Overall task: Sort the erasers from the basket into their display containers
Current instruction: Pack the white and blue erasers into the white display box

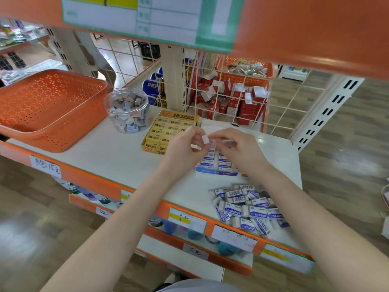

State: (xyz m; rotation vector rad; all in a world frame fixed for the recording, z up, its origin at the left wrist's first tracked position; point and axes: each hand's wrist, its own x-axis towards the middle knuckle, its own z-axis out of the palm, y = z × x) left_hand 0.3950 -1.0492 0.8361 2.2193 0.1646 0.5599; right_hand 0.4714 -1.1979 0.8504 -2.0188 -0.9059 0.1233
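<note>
We find the basket [52,106] empty, left hand [185,148] and right hand [233,146] pinching one white eraser [205,139], near pile [246,207] unsorted.

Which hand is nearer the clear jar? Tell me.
Left. The left hand is right of the clear jar, by the yellow eraser box; the right hand is farther right.

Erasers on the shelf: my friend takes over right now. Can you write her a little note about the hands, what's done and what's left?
Left hand and right hand pinch one small white eraser above the blue box.
Done: orange basket looks emptied; yellow 2B box looks full; jar holds small erasers.
Left: place the held eraser; blue box is part filled; loose pile near the front edge of the shelf needs boxing.
</note>
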